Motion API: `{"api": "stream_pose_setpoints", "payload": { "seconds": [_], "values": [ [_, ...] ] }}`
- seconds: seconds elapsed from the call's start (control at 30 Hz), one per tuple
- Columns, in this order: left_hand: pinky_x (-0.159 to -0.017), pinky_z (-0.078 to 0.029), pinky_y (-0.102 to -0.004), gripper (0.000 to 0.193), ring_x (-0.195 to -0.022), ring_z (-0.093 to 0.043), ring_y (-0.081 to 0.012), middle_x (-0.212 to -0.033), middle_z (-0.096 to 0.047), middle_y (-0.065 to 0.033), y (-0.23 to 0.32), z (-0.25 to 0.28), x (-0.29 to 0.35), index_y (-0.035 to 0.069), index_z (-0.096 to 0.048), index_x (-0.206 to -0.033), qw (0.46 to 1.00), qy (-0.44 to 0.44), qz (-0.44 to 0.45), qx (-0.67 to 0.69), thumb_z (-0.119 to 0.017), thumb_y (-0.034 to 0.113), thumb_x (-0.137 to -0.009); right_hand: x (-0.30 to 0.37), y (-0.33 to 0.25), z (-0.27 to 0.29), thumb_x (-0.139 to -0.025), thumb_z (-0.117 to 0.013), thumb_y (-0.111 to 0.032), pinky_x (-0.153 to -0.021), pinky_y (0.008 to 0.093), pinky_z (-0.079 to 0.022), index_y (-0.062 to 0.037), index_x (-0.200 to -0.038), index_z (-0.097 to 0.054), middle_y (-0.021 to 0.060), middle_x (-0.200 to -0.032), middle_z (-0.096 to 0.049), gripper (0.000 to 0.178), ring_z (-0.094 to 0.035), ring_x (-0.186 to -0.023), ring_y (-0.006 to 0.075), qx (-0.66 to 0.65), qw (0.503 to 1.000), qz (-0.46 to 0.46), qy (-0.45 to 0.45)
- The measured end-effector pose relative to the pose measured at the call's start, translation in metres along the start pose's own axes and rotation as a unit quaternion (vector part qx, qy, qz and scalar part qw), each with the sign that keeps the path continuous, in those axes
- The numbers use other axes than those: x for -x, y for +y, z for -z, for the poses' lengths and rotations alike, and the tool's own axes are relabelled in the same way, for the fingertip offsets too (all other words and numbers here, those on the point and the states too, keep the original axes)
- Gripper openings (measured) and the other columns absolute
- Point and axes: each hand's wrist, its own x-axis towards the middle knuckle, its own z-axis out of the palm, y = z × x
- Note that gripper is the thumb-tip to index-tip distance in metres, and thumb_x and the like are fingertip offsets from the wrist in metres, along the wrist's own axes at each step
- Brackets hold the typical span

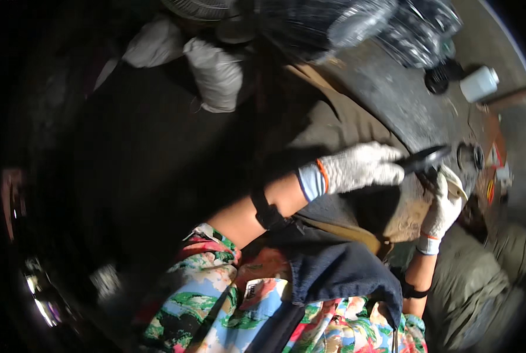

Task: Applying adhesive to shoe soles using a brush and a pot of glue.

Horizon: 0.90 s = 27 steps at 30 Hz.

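Observation:
White knitted gloves with orange-edged cuffs cover both my hands. My left hand (366,167) reaches right, its fingertips closed at the left edge of a dark, round, disc-like part (429,157) that is tilted and blurred. On the other side my right hand (442,206) grips the same part from below, and its fingers are partly hidden behind it. A cream-coloured curved edge (456,185) shows beside the right fingers; what it belongs to, I cannot tell. The part is held above the worn edge of a grey work surface (386,97).
Black plastic-wrapped bundles (363,23) lie at the far side. A white bottle (479,84) and a black ring-shaped part (470,156) are at the right. Pale sacks (216,76) stand far left, and a greenish cloth bundle (472,282) lies near my right arm.

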Motion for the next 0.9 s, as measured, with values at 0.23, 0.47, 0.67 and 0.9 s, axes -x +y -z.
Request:
{"api": "stream_pose_setpoints", "payload": {
  "seconds": [0.23, 0.47, 0.67, 0.9],
  "values": [
    [-0.094, -0.058, -0.0376, 0.035, -0.101, -0.073, -0.0234, -0.113, -0.075, -0.0136, -0.052, 0.027, 0.100, 0.008, -0.068, -0.129, 0.982, 0.173, -0.077, -0.005, -0.053, 0.033, -0.110, -0.043, 0.021, -0.025, -0.105, -0.063, -0.015, -0.101, 0.0350, -0.055, 0.0047, -0.127, -0.069, 0.0137, -0.119, -0.074, 0.030, -0.070, -0.108, 0.0203, 0.008, 0.996, 0.039, -0.077],
    [-0.060, -0.065, -0.0450, 0.078, -0.069, -0.075, -0.0432, -0.099, -0.072, -0.0349, -0.083, 0.047, 0.371, -0.005, -0.057, -0.132, 0.742, 0.566, -0.099, 0.345, -0.047, 0.066, -0.103, -0.039, -0.017, -0.058, -0.108, -0.060, -0.019, -0.106, 0.0372, -0.050, 0.0082, -0.127, -0.069, 0.0157, -0.122, -0.073, 0.035, -0.068, -0.112, 0.0227, 0.043, 0.984, 0.150, -0.089],
    [-0.128, -0.020, -0.0617, 0.103, -0.160, -0.018, -0.0413, -0.177, -0.009, -0.0162, -0.100, 0.098, 0.481, 0.027, 0.009, -0.169, 0.368, 0.514, -0.576, 0.518, -0.049, 0.074, -0.098, -0.045, -0.063, -0.055, -0.106, -0.056, -0.016, -0.095, 0.0372, -0.055, 0.0082, -0.117, -0.074, 0.0155, -0.110, -0.076, 0.032, -0.071, -0.102, 0.0225, 0.234, 0.921, 0.299, -0.090],
    [-0.129, -0.026, -0.0559, 0.062, -0.149, -0.035, -0.0409, -0.159, -0.038, -0.0252, -0.171, 0.203, 0.211, -0.001, -0.030, -0.160, 0.721, 0.365, -0.261, 0.527, -0.043, 0.035, -0.112, -0.026, -0.030, -0.041, -0.094, -0.067, -0.011, -0.089, 0.0354, -0.053, -0.0016, -0.118, -0.073, 0.0119, -0.107, -0.072, 0.027, -0.066, -0.098, 0.0245, 0.220, 0.951, 0.213, -0.047]
  ]
}}
